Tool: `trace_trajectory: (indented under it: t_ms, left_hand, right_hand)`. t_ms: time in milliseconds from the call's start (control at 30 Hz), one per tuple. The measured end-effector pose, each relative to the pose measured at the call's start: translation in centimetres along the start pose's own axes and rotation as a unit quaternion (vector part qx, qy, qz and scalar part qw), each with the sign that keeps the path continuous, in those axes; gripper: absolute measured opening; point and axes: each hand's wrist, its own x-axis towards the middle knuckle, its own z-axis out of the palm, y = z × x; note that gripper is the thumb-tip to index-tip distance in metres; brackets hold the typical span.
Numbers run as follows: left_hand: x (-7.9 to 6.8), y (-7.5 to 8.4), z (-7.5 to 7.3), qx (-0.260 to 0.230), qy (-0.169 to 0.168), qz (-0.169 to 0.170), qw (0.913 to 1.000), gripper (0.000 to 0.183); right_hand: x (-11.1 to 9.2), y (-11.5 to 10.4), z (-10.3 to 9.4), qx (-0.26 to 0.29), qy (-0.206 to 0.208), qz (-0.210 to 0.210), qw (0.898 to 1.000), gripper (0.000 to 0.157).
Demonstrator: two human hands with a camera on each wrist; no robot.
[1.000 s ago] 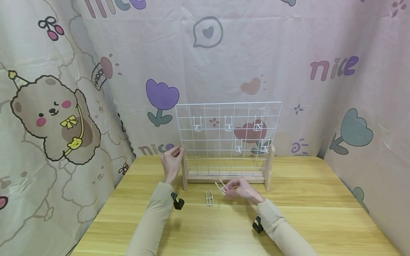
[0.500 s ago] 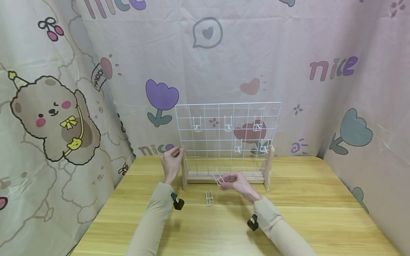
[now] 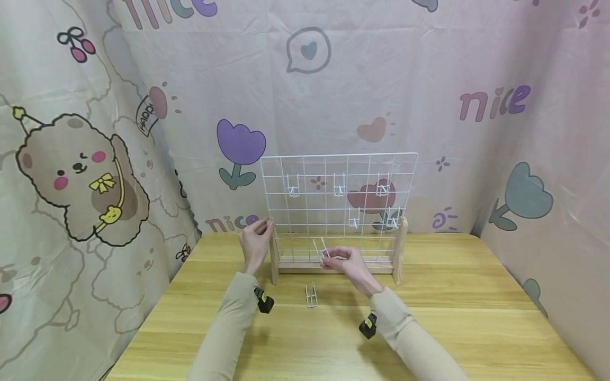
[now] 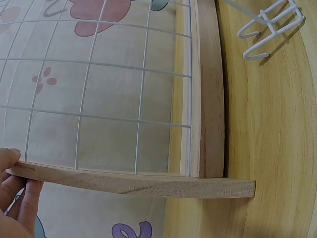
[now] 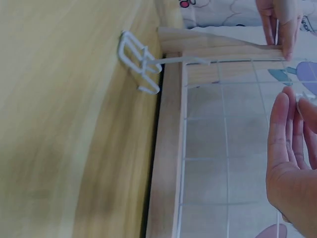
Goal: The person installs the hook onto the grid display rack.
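A white wire grid point(image 3: 326, 209) stands upright in a wooden base. My left hand point(image 3: 256, 241) pinches the top of its left wooden post point(image 4: 138, 184) between thumb and fingers. My right hand point(image 3: 350, 264) holds a white wire double hook point(image 3: 325, 247) by its lower end, prongs pointing up, in front of the grid's lower part. In the right wrist view, the fingers of my right hand point(image 5: 292, 148) mostly hide that hook. A second wire hook point(image 3: 311, 296) lies on the table before the base, also visible in the left wrist view.
Several matching hooks hang on the grid: three in an upper row, such as the middle hook point(image 3: 339, 189), and two lower at the right, such as the lower hook point(image 3: 354, 221). A patterned curtain point(image 3: 190, 79) surrounds the wooden table point(image 3: 452, 307).
My right hand has moved up, left and forward with its hook, from over the table to the grid's lower part. My left hand stays on the post.
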Motion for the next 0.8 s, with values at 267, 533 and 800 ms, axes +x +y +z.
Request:
trace_trajectory:
  t_ms: [267, 533, 800]
  left_hand:
    - [0.0, -0.1, 0.0, 0.002, 0.002, 0.005, 1.0, 0.025]
    - [0.0, -0.2, 0.0, 0.005, 0.003, 0.007, 1.0, 0.025]
    - [0.0, -0.1, 0.0, 0.001, 0.002, 0.003, 1.0, 0.025]
  right_hand:
    - [1.0, -0.8, 1.2, 0.047, 0.039, -0.016, 0.998, 0.036]
    - [2.2, -1.6, 2.0, 0.078, 0.067, -0.025, 0.994, 0.035]
    - [3.1, -2.6, 2.8, 0.123, 0.078, -0.066, 0.987, 0.036]
